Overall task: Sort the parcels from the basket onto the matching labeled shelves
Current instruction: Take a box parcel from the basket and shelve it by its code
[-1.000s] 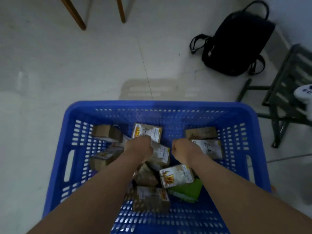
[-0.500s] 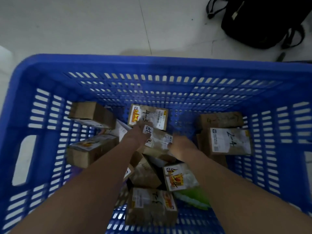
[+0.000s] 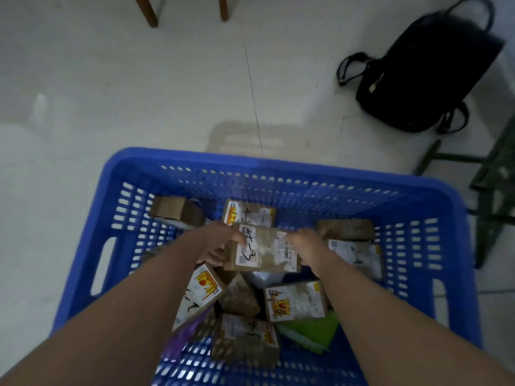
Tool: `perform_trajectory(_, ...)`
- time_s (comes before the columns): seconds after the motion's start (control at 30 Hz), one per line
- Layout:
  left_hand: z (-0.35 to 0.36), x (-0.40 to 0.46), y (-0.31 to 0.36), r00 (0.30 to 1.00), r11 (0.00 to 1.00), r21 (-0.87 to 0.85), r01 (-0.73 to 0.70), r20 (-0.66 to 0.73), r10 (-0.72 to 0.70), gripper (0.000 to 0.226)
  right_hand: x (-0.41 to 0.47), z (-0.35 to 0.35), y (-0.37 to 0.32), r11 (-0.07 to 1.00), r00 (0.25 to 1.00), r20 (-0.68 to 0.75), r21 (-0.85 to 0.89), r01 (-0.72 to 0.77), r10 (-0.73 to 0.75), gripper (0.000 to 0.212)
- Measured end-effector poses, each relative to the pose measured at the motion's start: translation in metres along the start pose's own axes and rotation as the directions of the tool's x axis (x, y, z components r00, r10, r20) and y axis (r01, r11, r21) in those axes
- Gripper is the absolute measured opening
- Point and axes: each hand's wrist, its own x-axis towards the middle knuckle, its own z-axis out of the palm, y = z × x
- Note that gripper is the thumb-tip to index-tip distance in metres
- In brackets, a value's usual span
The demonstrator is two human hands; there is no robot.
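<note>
A blue perforated plastic basket (image 3: pixel 278 168) stands on the pale floor below me, holding several small cardboard parcels with white labels. My left hand (image 3: pixel 220 243) and my right hand (image 3: pixel 302 247) grip the two ends of one brown parcel (image 3: pixel 263 250), held level above the pile; its label carries handwriting that looks like "4-3". Another labelled parcel (image 3: pixel 248 214) lies just behind it. More parcels (image 3: pixel 295 300) lie under my forearms, and one (image 3: pixel 354 253) sits by the right wall.
A black backpack (image 3: pixel 423 71) lies on the floor at the far right. A dark green metal rack (image 3: pixel 496 174) stands right of the basket. Two wooden furniture legs (image 3: pixel 149 9) show at the top. A green packet (image 3: pixel 309 331) lies in the basket.
Both hands closed on the ends of the "4-3" parcel and lifted it off the pile. The camera pulled back up from the basket, bringing the floor and backpack into view again.
</note>
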Motion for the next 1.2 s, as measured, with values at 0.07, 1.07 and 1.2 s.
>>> perform_trajectory(0.07,-0.009,-0.043,0.014,1.000,1.000,0.021,0.003,0.016,-0.004,0.052,-0.040,-0.021,-0.019,0.999,1.000,-0.005,-0.012,0.030,-0.030,0.028)
perform_trajectory(1.07,-0.113,-0.991,0.333,0.137,0.194,0.105,-0.975,-0.397,0.908,0.051,-0.928,-0.376,-0.415,0.231,0.267,-0.344,0.142,0.963,-0.900,0.041)
perform_trajectory(1.2,-0.104,-1.065,0.329,-0.008,0.066,0.186,-0.980,-0.371,0.928,0.053,-1.002,-0.380,-0.414,0.123,0.143,-0.240,0.097,0.988,-0.960,0.023)
